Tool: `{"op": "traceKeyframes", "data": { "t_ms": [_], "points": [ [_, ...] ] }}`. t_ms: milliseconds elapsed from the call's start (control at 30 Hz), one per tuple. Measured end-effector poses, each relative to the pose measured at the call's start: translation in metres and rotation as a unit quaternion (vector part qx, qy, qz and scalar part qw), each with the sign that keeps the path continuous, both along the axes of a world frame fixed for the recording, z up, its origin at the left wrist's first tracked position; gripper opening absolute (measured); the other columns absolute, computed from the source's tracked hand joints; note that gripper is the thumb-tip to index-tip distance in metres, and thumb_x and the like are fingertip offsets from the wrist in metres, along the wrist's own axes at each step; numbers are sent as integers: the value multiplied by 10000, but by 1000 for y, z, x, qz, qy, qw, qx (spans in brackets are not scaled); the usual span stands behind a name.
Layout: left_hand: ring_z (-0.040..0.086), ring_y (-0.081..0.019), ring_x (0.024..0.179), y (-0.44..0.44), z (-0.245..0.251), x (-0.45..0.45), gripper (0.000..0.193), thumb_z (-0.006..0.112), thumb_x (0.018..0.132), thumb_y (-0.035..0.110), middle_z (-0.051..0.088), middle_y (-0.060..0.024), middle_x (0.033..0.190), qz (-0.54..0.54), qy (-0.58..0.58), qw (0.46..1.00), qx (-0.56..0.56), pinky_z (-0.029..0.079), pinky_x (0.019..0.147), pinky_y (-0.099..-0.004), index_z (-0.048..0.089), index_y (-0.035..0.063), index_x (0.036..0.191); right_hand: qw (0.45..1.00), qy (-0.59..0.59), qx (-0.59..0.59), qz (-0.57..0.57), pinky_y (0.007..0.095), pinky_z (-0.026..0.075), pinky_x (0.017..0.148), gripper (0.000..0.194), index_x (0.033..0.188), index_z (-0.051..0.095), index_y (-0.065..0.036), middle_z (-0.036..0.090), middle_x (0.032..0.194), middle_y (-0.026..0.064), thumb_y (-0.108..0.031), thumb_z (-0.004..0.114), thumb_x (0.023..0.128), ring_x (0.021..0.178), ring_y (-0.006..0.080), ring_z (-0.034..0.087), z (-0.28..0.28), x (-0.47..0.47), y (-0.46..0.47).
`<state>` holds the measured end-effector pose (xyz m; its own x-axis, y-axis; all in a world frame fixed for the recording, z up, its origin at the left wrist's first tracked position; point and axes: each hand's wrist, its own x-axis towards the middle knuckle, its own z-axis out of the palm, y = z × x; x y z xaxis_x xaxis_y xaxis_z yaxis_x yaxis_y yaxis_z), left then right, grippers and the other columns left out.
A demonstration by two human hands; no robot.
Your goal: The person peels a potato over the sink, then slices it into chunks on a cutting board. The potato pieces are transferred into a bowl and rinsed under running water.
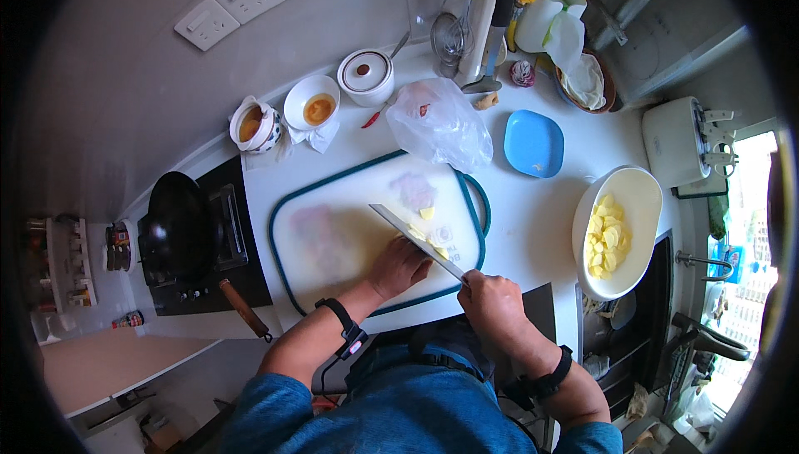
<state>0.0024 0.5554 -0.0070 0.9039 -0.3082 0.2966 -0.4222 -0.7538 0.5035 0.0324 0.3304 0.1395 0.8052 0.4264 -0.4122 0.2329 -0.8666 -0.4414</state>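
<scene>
My right hand (pixel 496 304) grips the handle of a kitchen knife (pixel 399 224), probably a cleaver. Its blade slants up and left over a white cutting board (pixel 349 204) with a dark green rim. Close against the near side of the blade is my left hand (pixel 402 267), fingers curled down. Whatever may lie beneath those fingers is hidden. Pale yellow slices (pixel 441 252), which look like potato, lie along the blade's far side. One loose slice (pixel 427 212) rests a little farther up the board.
A white basin (pixel 583 229) of yellow slices stands right, by the sink (pixel 630 354). Behind the board sit a plastic bag (pixel 437 123), a blue tray (pixel 534 144), a lidded white pot (pixel 366 76) and a bowl of sauce (pixel 318 109). A black wok (pixel 181 226) occupies the stove at left.
</scene>
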Motion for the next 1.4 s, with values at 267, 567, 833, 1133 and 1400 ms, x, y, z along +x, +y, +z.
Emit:
{"op": "traceKeyframes", "data": {
  "t_ms": [267, 567, 833, 1133, 1400],
  "points": [
    [595, -367, 1115, 4, -7, -6, 206, 697, 907, 241, 659, -146, 1138, -19, -34, 999, 11, 456, 1024, -488, 703, 111, 1067, 999, 4, -46, -2, 510, 576, 678, 178, 923, 706, -71, 701, 738, 203, -235, 640, 897, 704, 410, 703, -27, 9, 6],
    [566, -407, 1174, 9, -5, -4, 356, 603, 986, 320, 644, -172, 1222, -24, -9, 1000, 12, 417, 1052, -529, 621, 84, 1252, 1000, 15, 3, -2, 487, 583, 690, 182, 951, 730, -67, 702, 734, 195, -217, 646, 892, 698, 392, 709, -4, 2, 3],
    [616, -312, 1100, 8, 3, 0, 234, 644, 938, 242, 653, -103, 1166, -24, -19, 999, 24, 465, 1011, -477, 662, 138, 1147, 1000, 9, 21, 2, 498, 585, 663, 192, 936, 690, -42, 704, 723, 204, -217, 612, 912, 677, 390, 715, 6, 2, 1],
    [603, -311, 1094, 6, 1, -5, 225, 672, 928, 230, 656, -110, 1147, -21, 0, 1000, 12, 467, 998, -469, 681, 119, 1124, 999, 40, -15, 19, 502, 585, 672, 184, 917, 690, -47, 706, 730, 206, -219, 626, 902, 691, 396, 716, -12, 8, 4],
    [591, -309, 1097, 0, -2, -9, 208, 699, 893, 181, 661, -100, 1138, 6, -40, 998, -41, 464, 1006, -455, 693, 125, 1093, 1000, 24, -12, 10, 487, 589, 706, 171, 943, 724, -72, 707, 735, 192, -217, 649, 891, 707, 394, 714, -19, 11, 7]
  ]
}}
